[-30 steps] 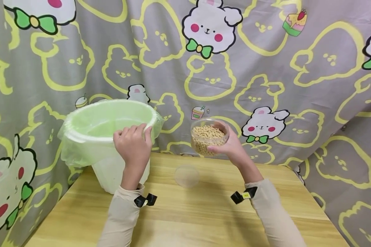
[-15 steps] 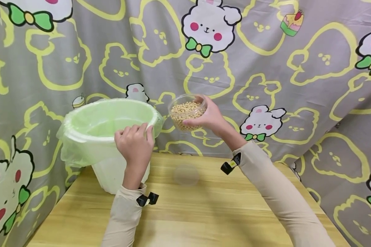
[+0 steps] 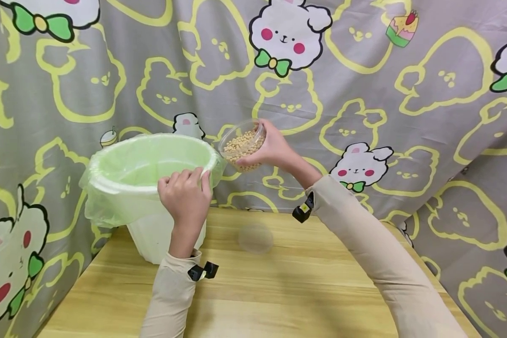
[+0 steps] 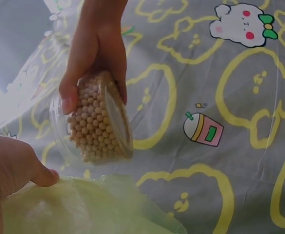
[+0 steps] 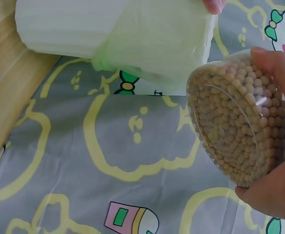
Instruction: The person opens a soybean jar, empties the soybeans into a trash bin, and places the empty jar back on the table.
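My right hand [image 3: 272, 149] grips a clear plastic container of soybeans [image 3: 241, 144], tilted toward the bin, just right of its rim. The same container [image 4: 97, 119] shows in the left wrist view with beans against its clear wall, and close up in the right wrist view [image 5: 235, 122]. A white bin with a pale green bag liner [image 3: 148, 164] stands at the table's back left. My left hand [image 3: 186, 197] grips the bin's near rim, fingers curled over the liner.
A clear round lid [image 3: 255, 238] lies on the wooden table [image 3: 279, 291] in front of the bin. A grey cartoon-bunny cloth [image 3: 363, 70] hangs behind and drapes round both sides of the table.
My right hand has lifted the bean container up and leftward, from above the table to beside the bin's rim, and tilted it. The left hand has stayed on the rim.
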### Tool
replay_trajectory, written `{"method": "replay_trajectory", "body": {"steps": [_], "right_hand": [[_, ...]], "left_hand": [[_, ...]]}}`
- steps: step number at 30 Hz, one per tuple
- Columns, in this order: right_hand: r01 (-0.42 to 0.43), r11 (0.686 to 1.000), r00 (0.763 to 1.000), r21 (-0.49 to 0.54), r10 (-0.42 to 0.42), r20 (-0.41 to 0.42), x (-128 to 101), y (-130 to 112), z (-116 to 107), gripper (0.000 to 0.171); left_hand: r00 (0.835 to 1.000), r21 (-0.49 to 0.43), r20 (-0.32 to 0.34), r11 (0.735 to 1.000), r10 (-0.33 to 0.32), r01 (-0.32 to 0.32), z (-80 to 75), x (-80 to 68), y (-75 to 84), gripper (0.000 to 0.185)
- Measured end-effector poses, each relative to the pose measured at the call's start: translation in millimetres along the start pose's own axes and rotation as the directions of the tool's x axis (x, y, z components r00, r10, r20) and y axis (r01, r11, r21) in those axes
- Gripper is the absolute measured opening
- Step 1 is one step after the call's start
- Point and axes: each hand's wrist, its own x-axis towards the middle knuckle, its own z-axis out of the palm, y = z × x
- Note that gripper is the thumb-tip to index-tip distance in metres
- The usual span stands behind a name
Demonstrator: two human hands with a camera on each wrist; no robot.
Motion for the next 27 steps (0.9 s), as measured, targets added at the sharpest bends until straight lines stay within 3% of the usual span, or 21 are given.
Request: {"method": "replay_trajectory", "body": {"steps": [11,19,27], "right_hand": [[0.12,0.985,0.992,-0.125,-0.115,0.046,20.5,-14.6,8.4,0.113],[0.119,0.966,0.992,-0.23,-0.106,0.07,28.9,-29.7,9.0,0.124],[0.121,0.941,0.992,-0.315,-0.102,0.075,34.5,-31.7,6.6,0.124]], "left_hand": [[1.0,-0.001,0.0,1.0,0.002,-0.002,1.5,0.3,1.1,0.018],[1.0,-0.016,-0.009,1.0,-0.005,0.005,3.2,3.0,3.9,0.019],[1.0,-0.009,-0.002,1.0,-0.004,0.004,3.5,3.0,5.1,0.019]]}}
